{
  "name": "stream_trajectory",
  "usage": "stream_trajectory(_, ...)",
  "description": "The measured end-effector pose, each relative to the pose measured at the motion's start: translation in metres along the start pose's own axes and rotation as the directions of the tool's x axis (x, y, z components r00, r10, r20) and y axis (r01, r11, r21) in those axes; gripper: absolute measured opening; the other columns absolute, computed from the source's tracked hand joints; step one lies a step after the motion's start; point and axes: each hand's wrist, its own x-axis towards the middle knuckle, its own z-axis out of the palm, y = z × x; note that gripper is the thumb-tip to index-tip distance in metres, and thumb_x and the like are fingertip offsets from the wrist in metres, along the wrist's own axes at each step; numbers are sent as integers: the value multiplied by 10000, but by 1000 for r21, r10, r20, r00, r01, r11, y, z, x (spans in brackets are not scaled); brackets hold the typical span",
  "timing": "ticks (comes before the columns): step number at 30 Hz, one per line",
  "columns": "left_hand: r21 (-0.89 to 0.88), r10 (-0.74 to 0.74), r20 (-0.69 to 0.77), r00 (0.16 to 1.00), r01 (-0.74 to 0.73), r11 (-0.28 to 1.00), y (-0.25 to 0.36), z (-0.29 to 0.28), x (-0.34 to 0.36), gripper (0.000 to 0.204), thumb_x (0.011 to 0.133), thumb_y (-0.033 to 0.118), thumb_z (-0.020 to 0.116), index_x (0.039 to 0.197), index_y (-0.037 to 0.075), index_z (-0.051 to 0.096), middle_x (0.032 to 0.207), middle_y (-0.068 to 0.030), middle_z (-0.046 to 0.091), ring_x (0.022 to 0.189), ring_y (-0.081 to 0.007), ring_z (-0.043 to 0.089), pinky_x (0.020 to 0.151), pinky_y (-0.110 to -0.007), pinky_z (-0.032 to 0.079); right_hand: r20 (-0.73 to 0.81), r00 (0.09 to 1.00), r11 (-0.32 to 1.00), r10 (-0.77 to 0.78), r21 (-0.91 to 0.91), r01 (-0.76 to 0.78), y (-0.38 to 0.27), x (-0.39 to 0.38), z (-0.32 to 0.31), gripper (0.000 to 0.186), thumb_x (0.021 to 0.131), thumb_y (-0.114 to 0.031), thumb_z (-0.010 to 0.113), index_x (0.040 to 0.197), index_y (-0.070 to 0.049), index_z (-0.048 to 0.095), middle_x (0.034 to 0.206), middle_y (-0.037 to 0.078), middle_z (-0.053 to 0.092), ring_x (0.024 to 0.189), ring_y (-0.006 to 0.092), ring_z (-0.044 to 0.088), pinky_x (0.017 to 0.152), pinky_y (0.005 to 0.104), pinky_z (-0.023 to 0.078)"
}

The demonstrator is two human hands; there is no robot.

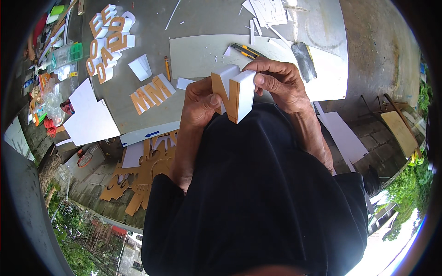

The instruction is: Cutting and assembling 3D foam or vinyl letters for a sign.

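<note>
Between my two hands is a thick V-shaped block letter (234,102), brown on its face and white along its sides. My left hand (200,102) grips its left arm, thumb on the brown face. The fingers of my right hand (281,87) pinch the top of its right arm. Just beyond my right hand a yellow and black utility knife (247,50) lies on a white sheet (193,50). Two M-shaped letters (153,93) rest to the left of my left hand, with a pencil (167,68) and a white piece (140,67) near them.
Several finished-looking block letters (109,46) cluster at the far left of the grey table (152,27). A dark flat tool (304,60) lies at right on the sheet. White offcuts (264,11) are scattered at the back. Brown cut-out scraps (149,172) sit below the table edge.
</note>
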Motion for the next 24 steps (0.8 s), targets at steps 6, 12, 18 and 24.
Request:
stream_trajectory(6, 70, 65, -78, 995, -59, 996, -3, 18, 3, 486, 927, 108, 724, 1334, -113, 575, 1234, -208, 690, 1139, -241, 675, 1022, -379, 515, -45, 998, 999, -51, 14, 52, 0, 4, 0, 249, 925, -160, 747, 1119, -4, 752, 928, 72, 731, 759, 115, 631, 669, 255, 531)
stream_trajectory(12, -7, 66, -159, 985, -68, 998, -4, 18, 3, 467, 960, 100, 677, 1352, -121, 554, 1250, -210, 681, 1142, -239, 673, 1021, -369, 514, -20, 998, 997, -64, -46, 63, -1, 2, 2, 421, 921, -138, 750, 1311, -16, 648, 950, 54, 686, 839, 139, 641, 774, 307, 562)
stream_trajectory(18, 245, 158, -144, 977, -119, 962, 7, 27, 4, 519, 934, 99, 714, 1376, -111, 541, 1235, -199, 689, 1110, -210, 670, 985, -351, 513, 55, 994, 978, -95, -180, 104, -4, -8, 7, 471, 926, -147, 751, 1347, 4, 602, 1109, 88, 667, 1030, 172, 624, 938, 330, 518)
stream_trajectory(24, 542, 245, -96, 965, -156, 826, 17, 42, 5, 606, 863, 95, 798, 1383, -91, 551, 1236, -170, 692, 1065, -157, 619, 934, -325, 495, 40, 973, 964, -226, -131, 229, -3, -16, 7, 543, 860, -252, 819, 1295, 10, 626, 1140, 93, 676, 1037, 200, 640, 931, 369, 505)
